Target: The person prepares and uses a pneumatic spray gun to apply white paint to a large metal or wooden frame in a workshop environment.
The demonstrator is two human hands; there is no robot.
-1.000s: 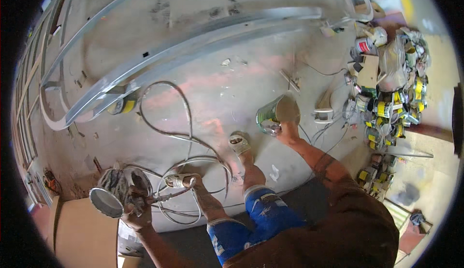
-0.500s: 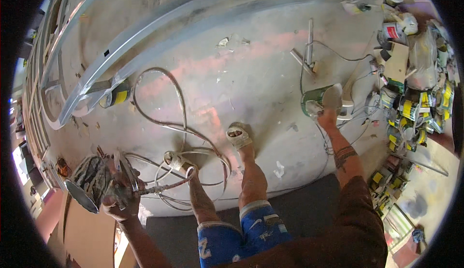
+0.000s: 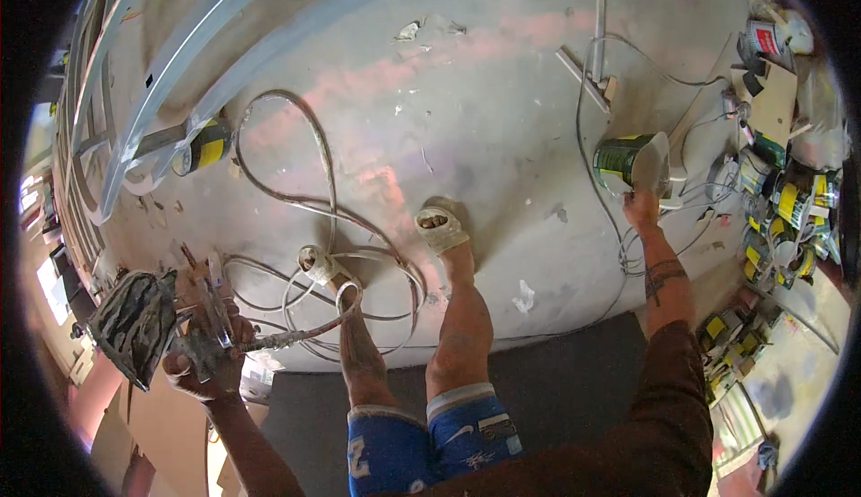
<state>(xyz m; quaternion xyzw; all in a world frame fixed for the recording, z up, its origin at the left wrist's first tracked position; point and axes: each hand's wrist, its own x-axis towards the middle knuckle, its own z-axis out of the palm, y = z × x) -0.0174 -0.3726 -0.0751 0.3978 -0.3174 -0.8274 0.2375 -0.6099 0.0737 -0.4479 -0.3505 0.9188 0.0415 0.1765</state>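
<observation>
My left hand (image 3: 211, 367), at the lower left, is wrapped round a grimy spray gun (image 3: 215, 309). On the gun's left side sits a wide hopper (image 3: 134, 322) smeared with dark grey and black, tilted over. From the gun a caked hose (image 3: 300, 340) runs right and loops back toward the floor coils. Over on the right, my right hand (image 3: 640, 212) grips the lower edge of a dark green can (image 3: 619, 161) with a yellow patch. The can is tipped on its side with its pale mouth facing right; its contents cannot be made out.
Hose coils (image 3: 332, 201) lie around my feet. Curved metal frames (image 3: 193, 66) stand at the upper left, beside another yellow-labelled can (image 3: 208, 149). Cables (image 3: 619, 237) trail below the green can. Many cans and containers (image 3: 794, 205) crowd the right edge. Metal bars (image 3: 599, 35) lie at the upper right.
My right hand and the green can have shifted right, and the can's pale mouth now faces right. The spray gun has moved left and its hopper has turned. The whole view has shifted slightly.
</observation>
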